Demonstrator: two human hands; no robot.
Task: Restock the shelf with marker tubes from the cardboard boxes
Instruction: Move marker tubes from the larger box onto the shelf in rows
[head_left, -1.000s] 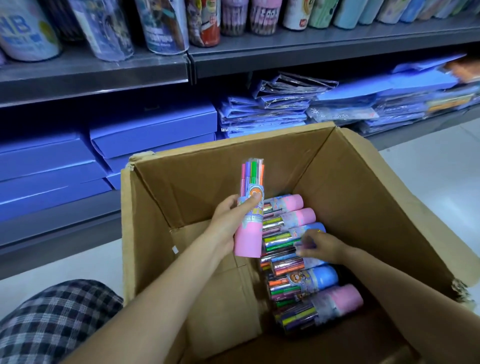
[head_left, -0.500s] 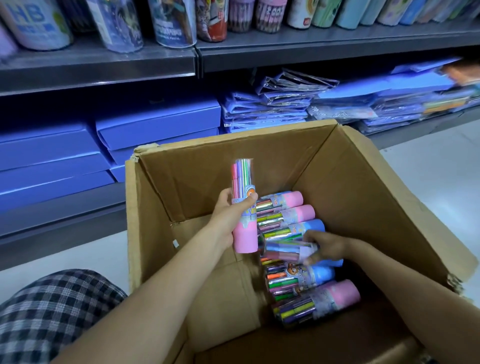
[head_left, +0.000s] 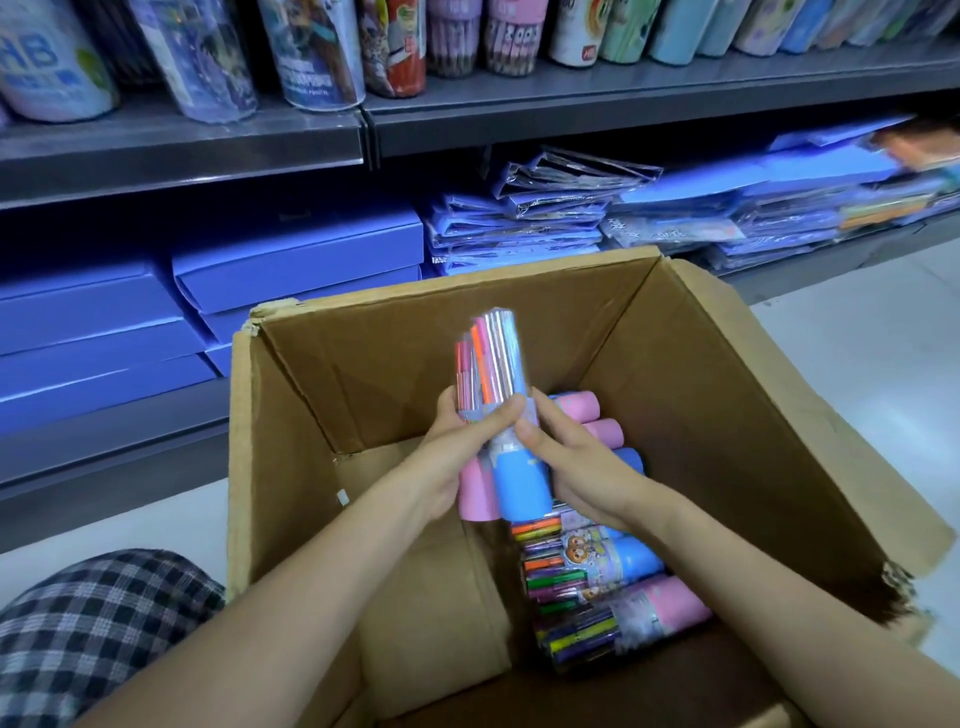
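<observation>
An open cardboard box (head_left: 280, 467) stands on the floor before the shelf. Above its middle I hold two marker tubes upright, side by side: a pink-based tube (head_left: 475, 499) and a blue-based tube (head_left: 522, 486). My left hand (head_left: 457, 447) grips the pink one, its thumb reaching across onto the blue one. My right hand (head_left: 576, 462) grips the blue tube from the right. Several more marker tubes (head_left: 613, 587) lie in a row along the box's right side, partly hidden by my hands.
Grey shelf (head_left: 623, 104) above carries standing tubes and canisters. The lower shelf holds blue flat boxes (head_left: 291, 265) at left and wrapped blue packs (head_left: 519, 234) at right. My checked trouser knee (head_left: 78, 634) is at lower left. White floor (head_left: 857, 353) lies right of the box.
My right hand lifted a blue-based tube out of the row and brought it up beside the pink tube in my left hand. Both tubes now stand together.
</observation>
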